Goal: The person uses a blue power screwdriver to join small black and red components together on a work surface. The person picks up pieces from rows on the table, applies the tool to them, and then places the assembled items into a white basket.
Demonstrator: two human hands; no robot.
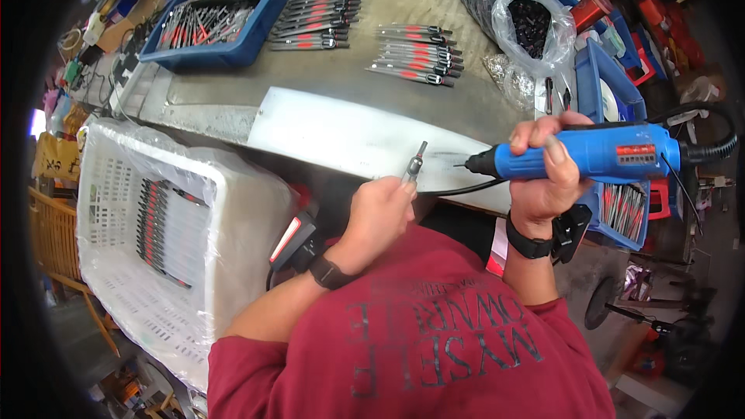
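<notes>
My right hand [547, 159] is wrapped round a blue electric screwdriver [590, 154], whose black nose and thin bit point left. My left hand [378, 213] is closed on a slim pen-shaped tool [416, 163] in black and grey, its thin end up and leaning slightly right; the fist hides its lower part. The bit is to the right of that tool, apart from it. Both hands are over the near edge of a white board [334, 128]. Beyond it lie two rows of similar grey, red and black pen-shaped tools [419, 54] [318, 15].
A blue bin [240, 54] of loose pen-shaped tools stands far left. At left, a white plastic-lined basket [221, 186] holds a row of them. A clear bag [508, 0] of small black parts sits far right, near blue trays [594, 70]. The screwdriver's black cable [710, 147] runs off right.
</notes>
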